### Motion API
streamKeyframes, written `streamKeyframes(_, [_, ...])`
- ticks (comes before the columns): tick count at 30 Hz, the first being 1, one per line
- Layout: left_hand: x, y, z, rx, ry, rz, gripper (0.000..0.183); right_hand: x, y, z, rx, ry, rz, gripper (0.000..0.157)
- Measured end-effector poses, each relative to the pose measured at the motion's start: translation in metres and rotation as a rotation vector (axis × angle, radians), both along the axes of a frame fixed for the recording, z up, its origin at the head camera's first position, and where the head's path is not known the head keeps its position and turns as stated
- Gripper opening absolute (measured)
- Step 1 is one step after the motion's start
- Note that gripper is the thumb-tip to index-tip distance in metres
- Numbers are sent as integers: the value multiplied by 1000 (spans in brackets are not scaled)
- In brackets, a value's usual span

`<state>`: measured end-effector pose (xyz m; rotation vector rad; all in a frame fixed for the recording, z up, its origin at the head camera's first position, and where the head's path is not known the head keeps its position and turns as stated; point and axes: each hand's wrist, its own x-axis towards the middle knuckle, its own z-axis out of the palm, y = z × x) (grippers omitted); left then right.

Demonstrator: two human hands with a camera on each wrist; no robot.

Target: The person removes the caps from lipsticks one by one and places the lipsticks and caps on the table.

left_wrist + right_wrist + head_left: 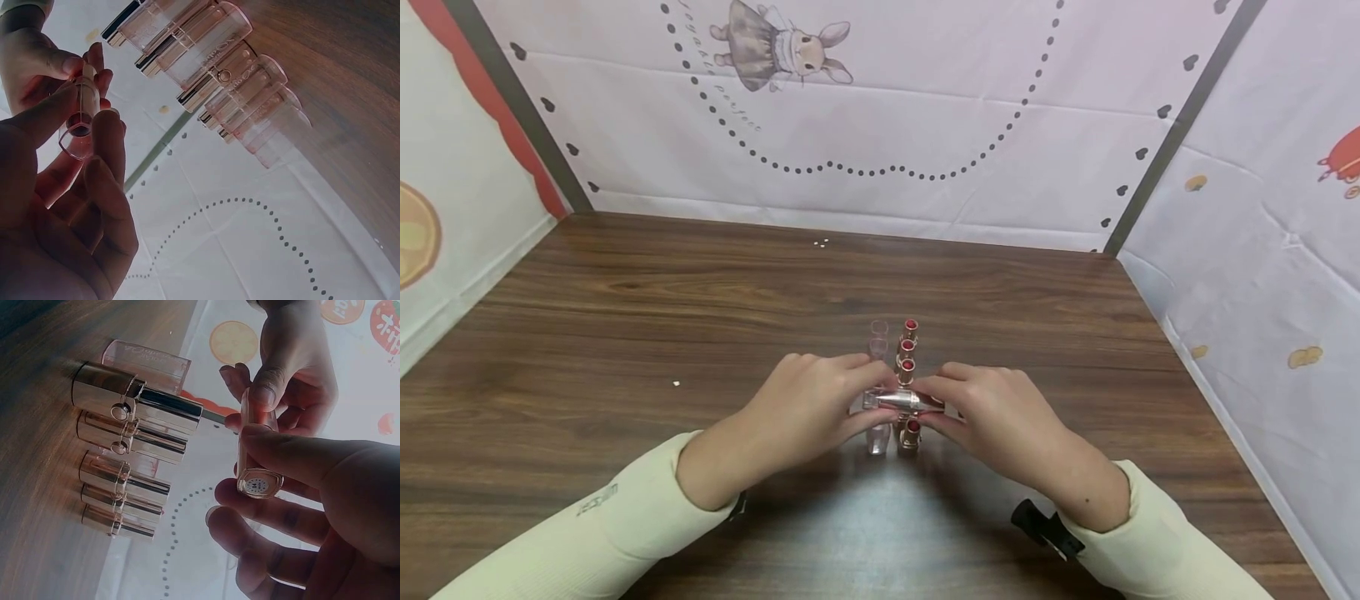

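Note:
A shiny rose-gold lipstick lies level between my two hands. My left hand pinches its left end, where a clear pinkish cap surrounds the tube tip. The other end is pinched between thumb and fingers of my right hand; its base with a round label faces the right wrist camera. Below and beyond the hands, uncapped lipsticks with red tips stand upright in a row. Left of them runs a row of clear caps, partly hidden by my left hand.
The brown wood-grain table is bounded by printed cloth walls at the back and both sides. Small white bits lie near its back edge, and another white bit lies left of my left hand.

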<state>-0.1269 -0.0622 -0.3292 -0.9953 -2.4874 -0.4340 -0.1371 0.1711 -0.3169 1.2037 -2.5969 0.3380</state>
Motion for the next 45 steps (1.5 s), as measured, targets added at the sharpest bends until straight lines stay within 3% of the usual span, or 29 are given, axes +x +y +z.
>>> streamKeyframes(17, [2,2,-4,-39,59,-32,32,1,-1,-4,-5,60,68,24])
streamKeyframes(45, [-1,-1,-4,-24,51,-23,24,0,2,0,30,-15,5,24])
